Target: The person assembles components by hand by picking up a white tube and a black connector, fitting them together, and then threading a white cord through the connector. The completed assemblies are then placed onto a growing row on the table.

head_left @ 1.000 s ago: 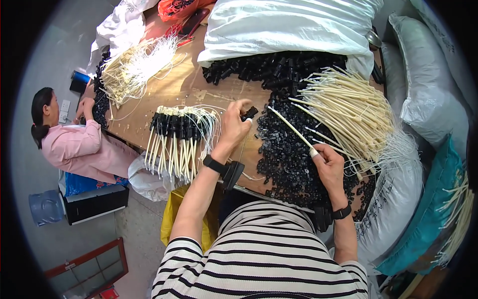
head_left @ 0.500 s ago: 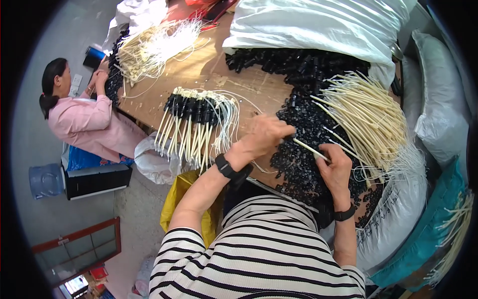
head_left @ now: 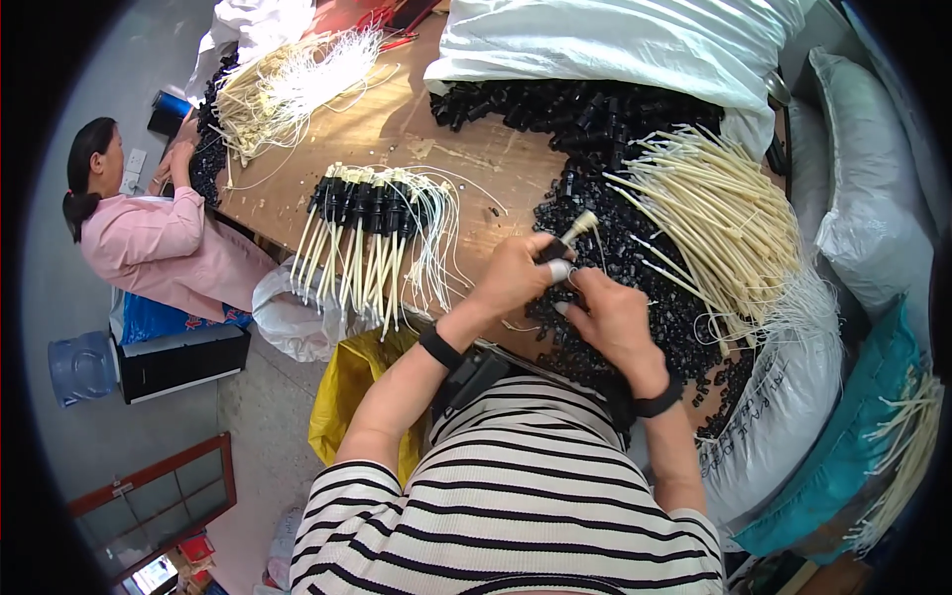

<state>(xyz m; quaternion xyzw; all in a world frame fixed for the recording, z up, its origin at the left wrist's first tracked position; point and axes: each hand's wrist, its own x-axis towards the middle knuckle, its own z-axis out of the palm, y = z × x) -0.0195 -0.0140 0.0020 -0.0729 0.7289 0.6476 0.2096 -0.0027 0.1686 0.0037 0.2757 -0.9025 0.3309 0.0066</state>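
My left hand (head_left: 518,276) grips a black plastic sleeve (head_left: 558,248), out of which a flared cream end (head_left: 582,224) pokes away from me. Close against it, my right hand (head_left: 617,319) has its thumb and forefinger bent together by the left fingertips. What lies between those right fingers is too small to make out. Both hands are over a spread of small black plastic parts (head_left: 620,233). A large bundle of cream tubes with white cords (head_left: 719,228) lies to their right. On the left, several tubes fitted with black sleeves (head_left: 372,213) lie in a row.
Beyond the hands, a white sack (head_left: 605,50) spills larger black sleeves (head_left: 540,109) onto the wooden table (head_left: 278,193). At the far left, a person in pink (head_left: 149,238) works beside another cream bundle (head_left: 263,104). Full sacks (head_left: 873,164) line the right side; a yellow bag (head_left: 362,382) hangs at the front edge.
My hands have come together; the left now holds a black sleeve with a cream end showing. The cream tube held out in my right hand before is no longer seen separately. The view has shifted slightly.
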